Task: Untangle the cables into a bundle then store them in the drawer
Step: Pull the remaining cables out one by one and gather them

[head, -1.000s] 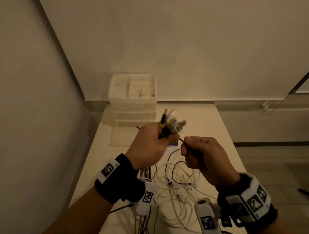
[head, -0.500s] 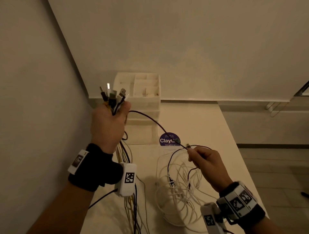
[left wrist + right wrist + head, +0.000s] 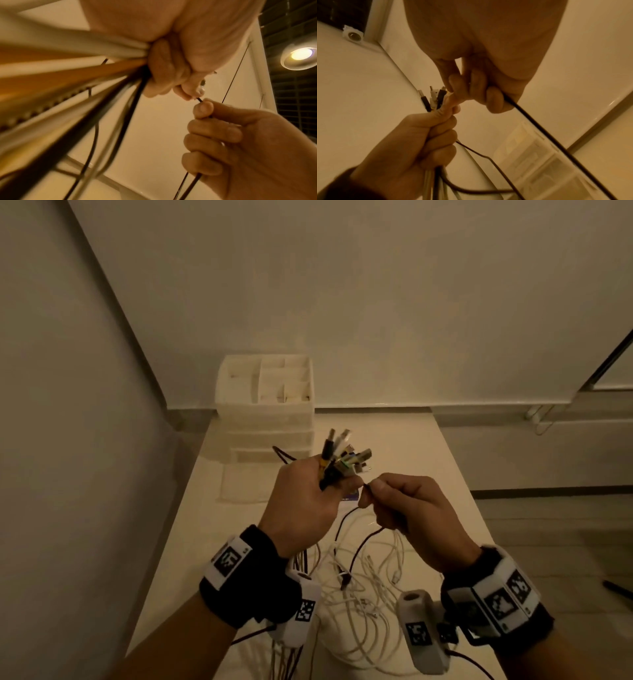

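plug ends: bare metal tips (image 3: 344, 436), shiny, on matt plastic shells
thin black cable (image 3: 556, 146): smooth, slight sheen
white drawer unit (image 3: 270, 419): translucent plastic
pale tabletop (image 3: 411, 460): smooth, matt

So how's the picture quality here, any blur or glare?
Head view: dim, warm light, the plugs slightly smeared. Left wrist view: the cables blur into streaks, and a ceiling lamp glares. Right wrist view: fairly sharp, the drawer unit soft.

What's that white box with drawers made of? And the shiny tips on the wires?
The drawer box looks like milky, see-through plastic: its drawer fronts look frosted. The plug tips in the left hand look like metal, glinting silver, with plastic-looking sleeves.
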The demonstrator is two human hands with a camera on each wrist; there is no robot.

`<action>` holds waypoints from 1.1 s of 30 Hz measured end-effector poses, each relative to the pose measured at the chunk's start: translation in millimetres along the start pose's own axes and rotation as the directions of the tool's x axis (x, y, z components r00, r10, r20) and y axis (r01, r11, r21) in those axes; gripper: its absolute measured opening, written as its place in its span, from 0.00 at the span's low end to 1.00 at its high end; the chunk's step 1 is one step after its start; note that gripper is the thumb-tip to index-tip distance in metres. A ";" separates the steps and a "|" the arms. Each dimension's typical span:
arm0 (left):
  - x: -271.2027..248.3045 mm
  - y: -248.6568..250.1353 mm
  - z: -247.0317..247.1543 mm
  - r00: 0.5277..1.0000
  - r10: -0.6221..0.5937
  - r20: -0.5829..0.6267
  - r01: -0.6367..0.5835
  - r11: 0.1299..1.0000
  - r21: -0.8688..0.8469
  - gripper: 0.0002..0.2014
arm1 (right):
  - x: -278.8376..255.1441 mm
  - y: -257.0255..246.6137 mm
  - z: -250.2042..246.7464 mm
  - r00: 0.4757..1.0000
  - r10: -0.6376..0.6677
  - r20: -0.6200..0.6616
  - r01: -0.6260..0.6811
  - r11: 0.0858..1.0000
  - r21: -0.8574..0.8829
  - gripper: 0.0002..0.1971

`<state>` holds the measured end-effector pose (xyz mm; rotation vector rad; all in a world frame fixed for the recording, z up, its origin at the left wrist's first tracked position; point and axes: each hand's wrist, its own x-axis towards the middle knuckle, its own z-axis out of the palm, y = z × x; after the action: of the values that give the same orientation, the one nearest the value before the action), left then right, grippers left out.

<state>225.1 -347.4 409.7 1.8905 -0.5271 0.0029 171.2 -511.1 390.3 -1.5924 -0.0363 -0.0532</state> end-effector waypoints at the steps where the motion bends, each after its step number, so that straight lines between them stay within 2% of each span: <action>1: 0.7 -1.4 -1.5 0.999 0.004 -0.041 -0.005 1.000 -0.011 0.10 | -1.9 2.5 -0.9 1.000 -0.001 0.008 0.000 1.000 0.008 0.18; 7: 6.5 -4.4 -15.9 0.972 -0.012 -0.236 -0.010 0.996 -0.092 0.09 | -9.1 29.4 -3.7 1.000 0.011 -0.013 -0.011 1.000 -0.004 0.18; 11: 12.5 -5.3 -37.3 0.912 -0.054 -0.407 -0.010 0.988 -0.154 0.03 | -13.0 59.2 -7.9 0.995 0.052 -0.088 -0.054 0.998 -0.022 0.18; 13: 16.0 -11.5 -46.4 0.894 -0.080 -0.442 0.010 0.987 -0.158 0.04 | -15.1 71.0 -9.2 0.990 0.072 -0.121 -0.072 0.997 0.009 0.16; 17: 12.9 -17.5 -45.6 0.903 -0.061 -0.425 0.029 0.996 -0.082 0.10 | -8.9 76.6 -6.0 0.976 0.110 -0.188 -0.100 0.993 0.065 0.17; 19: 8.1 -15.7 -38.0 0.918 -0.054 -0.393 0.022 0.996 -0.084 0.10 | -4.0 73.2 -3.1 0.970 0.134 -0.205 -0.120 0.990 0.077 0.17; 20: 5.1 -13.8 -32.8 0.938 -0.056 -0.342 0.029 0.996 -0.085 0.10 | -2.9 70.4 -1.7 0.969 0.140 -0.202 -0.126 0.989 0.081 0.17; 22: -0.4 -11.2 -21.3 0.986 -0.053 -0.160 0.049 0.998 -0.027 0.09 | -3.4 60.8 2.0 0.975 0.138 -0.176 -0.120 0.987 0.108 0.18; 24: -6.3 -10.8 -9.3 1.000 -0.014 0.006 0.013 0.996 0.087 0.05 | -4.7 46.8 5.3 0.986 0.109 -0.126 -0.091 0.986 0.139 0.19; 25: -8.3 -11.7 -5.0 1.000 0.009 0.030 -0.013 0.993 0.118 0.04 | -5.3 39.5 7.0 0.991 0.087 -0.098 -0.073 0.987 0.142 0.18; 30: -3.6 -14.7 -9.2 0.991 -0.026 -0.130 0.031 0.999 0.037 0.04 | -12.0 20.5 10.2 0.998 0.048 0.039 -0.052 0.993 0.109 0.17; 33: -3.5 -12.3 -15.4 0.994 -0.005 -0.105 0.011 0.998 0.058 0.05 | -22.2 22.3 9.1 0.992 0.075 0.097 -0.087 0.989 0.117 0.15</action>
<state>230.1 -328.9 403.8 1.9373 -0.4519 0.1131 150.4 -502.2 366.6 -1.4727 -0.0462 0.0850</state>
